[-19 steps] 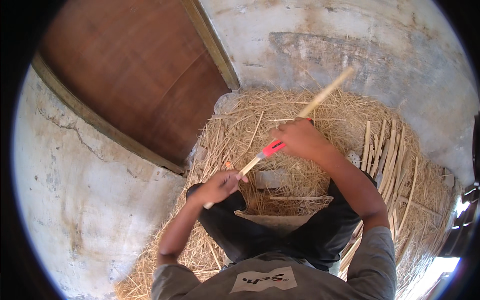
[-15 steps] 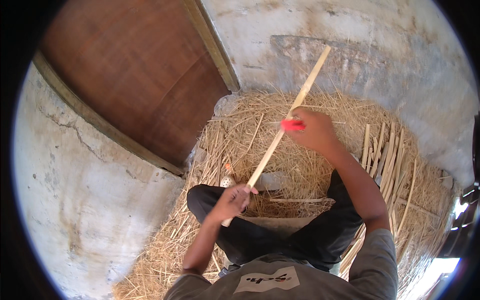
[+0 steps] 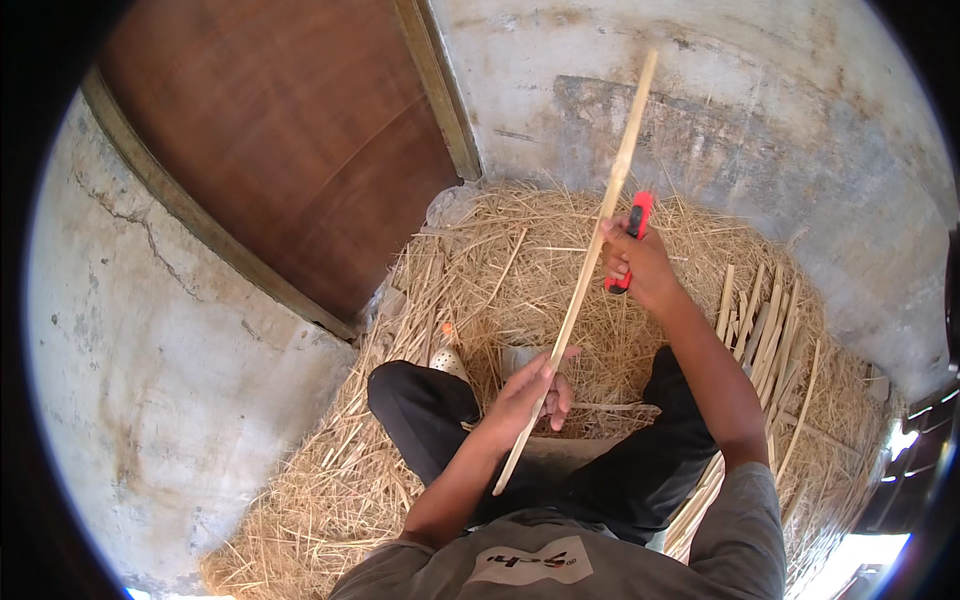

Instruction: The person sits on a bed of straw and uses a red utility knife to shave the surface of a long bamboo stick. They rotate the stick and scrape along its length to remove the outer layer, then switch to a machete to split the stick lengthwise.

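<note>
A long, pale split bamboo strip [image 3: 621,165] slants across my lap, its far end raised toward the wall and its lower end over my trousers. My left hand [image 3: 522,395] grips it near the lower part, some of the fingers curled beside it. Higher up, my right hand [image 3: 645,265] closes round a red and black utility knife [image 3: 640,212], and its thumb side rests against the strip. The knife stands nearly upright beside the strip; I cannot make out its blade.
Straw [image 3: 300,520] covers the floor around my crossed legs. Several split strips [image 3: 770,325] lie bundled to my right. A white shoe with holes [image 3: 449,362] shows by my left knee. A brown door [image 3: 270,150] and a worn plaster wall [image 3: 780,130] stand ahead.
The strip has turned steeper and its far end has risen. My left hand has moved right and up along with it. In my right hand the knife has swung from lying across to upright.
</note>
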### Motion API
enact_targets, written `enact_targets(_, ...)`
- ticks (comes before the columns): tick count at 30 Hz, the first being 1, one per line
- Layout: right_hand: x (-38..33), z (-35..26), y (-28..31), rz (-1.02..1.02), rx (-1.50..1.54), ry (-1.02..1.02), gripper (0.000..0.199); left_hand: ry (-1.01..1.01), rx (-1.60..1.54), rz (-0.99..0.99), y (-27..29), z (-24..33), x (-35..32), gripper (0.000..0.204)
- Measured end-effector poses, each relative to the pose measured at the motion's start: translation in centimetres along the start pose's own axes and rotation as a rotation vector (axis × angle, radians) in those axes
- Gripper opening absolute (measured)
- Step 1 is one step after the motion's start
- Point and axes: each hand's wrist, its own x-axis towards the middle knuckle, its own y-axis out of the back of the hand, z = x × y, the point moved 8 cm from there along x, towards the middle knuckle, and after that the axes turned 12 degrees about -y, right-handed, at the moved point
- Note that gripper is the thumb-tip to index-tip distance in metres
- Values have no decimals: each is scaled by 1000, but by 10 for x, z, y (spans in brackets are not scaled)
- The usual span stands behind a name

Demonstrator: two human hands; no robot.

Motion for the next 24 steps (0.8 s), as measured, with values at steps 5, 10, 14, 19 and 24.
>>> enact_targets(5, -5, -10, -11, 273, -680, 221, 41, -8, -134, 27, 7, 6, 13, 43)
enact_targets(10, -42, 0, -49, 216, -1522, 504, 63, -24, 178, 208, 28, 13, 6, 42)
enact_targets(14, -49, 23, -58, 205, -1666, 577, 64, -83, 265, 201, 20, 30, -1, 44)
enact_targets(19, -48, 18, -59, 261, -1711, 769, 66, -265, 531, 187, 21, 35, -8, 43)
enact_targets(24, -36, 14, -48, 344, -1722, 905, 70, -209, 594, 177, 19, 33, -18, 41)
